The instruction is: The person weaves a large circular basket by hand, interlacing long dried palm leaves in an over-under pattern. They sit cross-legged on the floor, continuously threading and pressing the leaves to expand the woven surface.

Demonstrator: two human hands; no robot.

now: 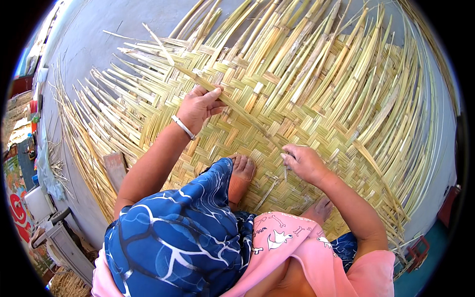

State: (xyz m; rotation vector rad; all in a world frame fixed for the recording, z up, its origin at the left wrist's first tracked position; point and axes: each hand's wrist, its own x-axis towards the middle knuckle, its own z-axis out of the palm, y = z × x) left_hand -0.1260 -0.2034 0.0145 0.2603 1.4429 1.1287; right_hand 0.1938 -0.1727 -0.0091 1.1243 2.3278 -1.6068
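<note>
One split cane strip [247, 116] runs diagonally between the person's two bare hands, above a partly woven mat [326, 143]. The left hand [199, 105] pinches the strip between thumb and curled fingers; the strip extends beyond this grip toward the upper left. The right hand [305, 165] grasps the strip's lower end at the fingertips. Whether the thin pale sliver [285, 173] just below them is also held cannot be determined.

The mat shows a tight diagonal weave across its middle. Unwoven cane ends [316, 37] fan outward along its far edge and down both sides, reaching over a grey floor [94, 54]. The left foot [241, 171] rests on the mat between the hands and the body; the right foot [320, 210] is partly covered by a pink top [292, 232]. A white bracelet [183, 127] circles the left wrist. Blue patterned fabric [173, 242] covers the left knee. One wooden block [115, 169] lies left of the left forearm, among the cane ends.
</note>
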